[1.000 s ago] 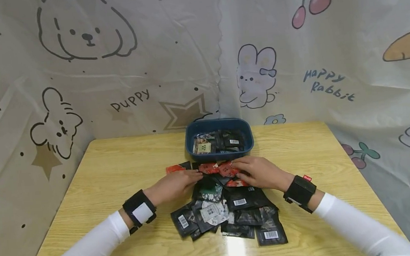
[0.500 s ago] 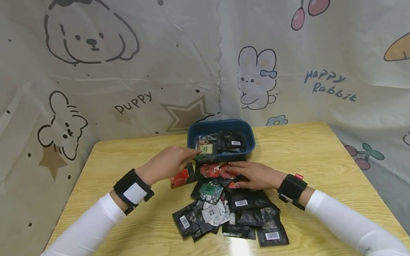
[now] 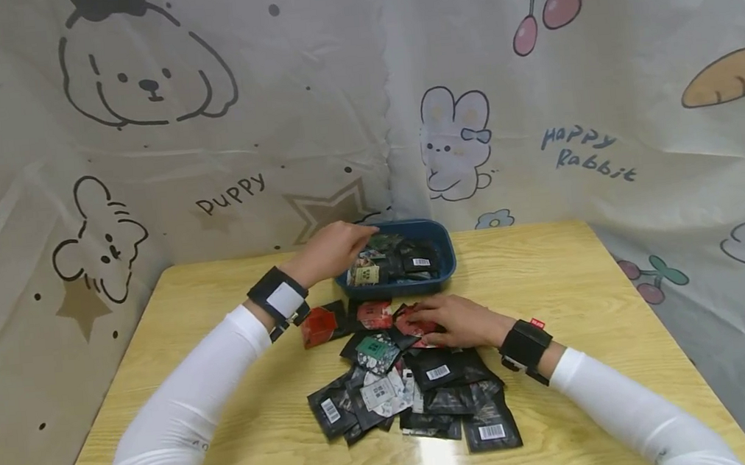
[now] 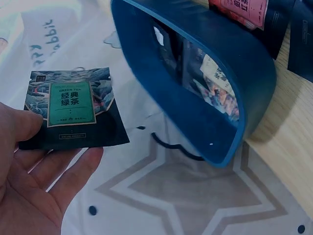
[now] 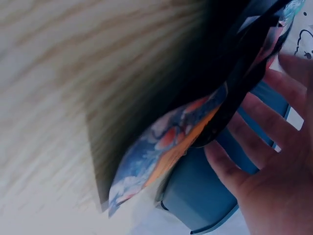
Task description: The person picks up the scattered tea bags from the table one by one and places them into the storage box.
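Note:
My left hand is over the left end of the blue bin. In the left wrist view its thumb and fingers pinch a dark green tea sachet, label facing the camera, beside the bin. My right hand rests on a red-labelled sachet in front of the bin, fingers extended over it. In the right wrist view those fingers lie against the dark sachets' edges, close to an orange-and-blue sachet. Several sachets lie inside the bin.
A pile of mostly black sachets spreads toward the front of the wooden table. A green-labelled sachet lies behind it, with two red-labelled sachets at its upper left. A patterned cloth hangs behind the table.
My left hand has lifted from the sachets to above the bin's left end, carrying the green tea sachet. My right hand has stayed by the red-labelled sachets, which have shifted slightly.

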### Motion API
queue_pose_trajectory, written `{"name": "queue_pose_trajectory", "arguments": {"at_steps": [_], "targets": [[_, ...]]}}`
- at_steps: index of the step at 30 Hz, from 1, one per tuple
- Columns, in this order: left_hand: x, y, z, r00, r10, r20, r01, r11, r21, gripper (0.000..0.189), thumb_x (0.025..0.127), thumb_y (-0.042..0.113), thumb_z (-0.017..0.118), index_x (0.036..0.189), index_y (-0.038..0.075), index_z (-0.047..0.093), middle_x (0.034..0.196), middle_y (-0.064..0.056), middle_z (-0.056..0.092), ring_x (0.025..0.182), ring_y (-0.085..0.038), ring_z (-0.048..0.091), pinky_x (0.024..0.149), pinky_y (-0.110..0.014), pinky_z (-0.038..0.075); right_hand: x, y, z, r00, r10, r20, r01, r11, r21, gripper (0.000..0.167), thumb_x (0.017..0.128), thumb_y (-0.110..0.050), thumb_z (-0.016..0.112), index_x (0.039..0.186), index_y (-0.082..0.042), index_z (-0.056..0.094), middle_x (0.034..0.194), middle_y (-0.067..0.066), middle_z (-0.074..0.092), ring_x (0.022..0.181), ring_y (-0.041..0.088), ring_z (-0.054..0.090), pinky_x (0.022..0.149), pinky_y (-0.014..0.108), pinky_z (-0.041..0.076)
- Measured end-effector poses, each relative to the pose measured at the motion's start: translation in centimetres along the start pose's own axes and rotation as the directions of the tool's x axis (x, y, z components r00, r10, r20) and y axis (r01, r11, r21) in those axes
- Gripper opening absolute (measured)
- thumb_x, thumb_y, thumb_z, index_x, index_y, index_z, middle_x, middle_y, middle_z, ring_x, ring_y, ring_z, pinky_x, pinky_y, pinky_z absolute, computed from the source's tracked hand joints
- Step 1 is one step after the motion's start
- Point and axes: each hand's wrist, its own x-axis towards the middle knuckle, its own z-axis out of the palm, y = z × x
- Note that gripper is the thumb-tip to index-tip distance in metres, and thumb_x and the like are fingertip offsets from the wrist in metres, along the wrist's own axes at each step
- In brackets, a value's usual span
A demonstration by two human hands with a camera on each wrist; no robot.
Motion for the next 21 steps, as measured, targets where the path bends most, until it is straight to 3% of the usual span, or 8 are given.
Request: {"name": "queue_pose_trajectory", "arguments": {"at_steps": [4,7,10,12,14,21], "targets": [[1.2,-1.1,1.4,0.995,-0.086,0.057,0.088,0.995,-0.036,0.039,0.104,0.018,0.046,0.140,0.005,0.053,0.053,0.001,0.047,0.041,-0.011,0.035,0.048,-0.027,0.032,-0.2,-0.3,0.0,1.000,-0.002,0.000,0.002,1.000,-0.017,0.051,0.092,-0.040,0.067,0.136,-0.017,0.059,0.131,0.008,0.056,0.112,0.023,0.057,0.093,0.040,0.049],[1.4,-1.9,2.6,0.982,-0.129,0.134,0.140,0.988,-0.069,0.046,0.105,0.027,0.045,0.146,0.007,0.045,0.055,-0.003,0.054,0.040,-0.012,0.039,0.054,-0.030,0.038,-0.3,-0.6,0.0,1.000,-0.012,-0.017,0.012,1.000,-0.017,0.046,0.093,-0.035,0.067,0.134,-0.016,0.060,0.126,0.009,0.058,0.108,0.023,0.058,0.091,0.041,0.050],[1.1,-2.4,3.4,0.976,-0.144,0.164,0.161,0.982,-0.095,0.050,0.104,0.032,0.047,0.149,0.009,0.041,0.088,-0.009,0.070,0.051,-0.015,0.053,0.070,-0.034,0.045,-0.2,-0.9,-0.1,0.999,-0.026,-0.028,0.026,1.000,-0.006,0.040,0.097,-0.029,0.062,0.134,-0.014,0.061,0.126,0.010,0.059,0.110,0.025,0.059,0.092,0.041,0.049],[0.8,-2.6,3.7,0.979,-0.140,0.147,0.155,0.983,-0.095,0.050,0.103,0.032,0.048,0.148,0.009,0.043,0.115,-0.011,0.067,0.070,-0.018,0.063,0.083,-0.038,0.047,-0.2,-1.0,0.0,0.999,-0.030,-0.038,0.029,1.000,-0.009,0.036,0.099,-0.024,0.059,0.133,-0.012,0.062,0.125,0.010,0.061,0.112,0.025,0.060,0.093,0.041,0.050],[0.4,-2.6,3.9,0.983,-0.132,0.124,0.144,0.985,-0.095,0.049,0.102,0.031,0.050,0.146,0.009,0.045,0.135,-0.011,0.057,0.091,-0.021,0.065,0.092,-0.042,0.046,-0.2,-1.0,0.1,0.998,-0.037,-0.054,0.037,0.999,-0.017,0.033,0.099,-0.019,0.057,0.131,-0.011,0.062,0.124,0.010,0.063,0.111,0.024,0.061,0.093,0.040,0.050],[-2.4,-1.6,4.3,0.994,-0.053,0.097,0.060,0.995,-0.075,0.053,0.100,0.035,0.054,0.147,0.012,0.045,0.139,-0.010,0.054,0.113,-0.026,0.061,0.099,-0.043,0.045,-0.3,-0.9,0.2,0.994,0.004,-0.108,-0.005,1.000,-0.002,0.029,0.098,-0.013,0.059,0.125,-0.015,0.066,0.107,0.000,0.067,0.093,0.013,0.065,0.079,0.033,0.054]]}}
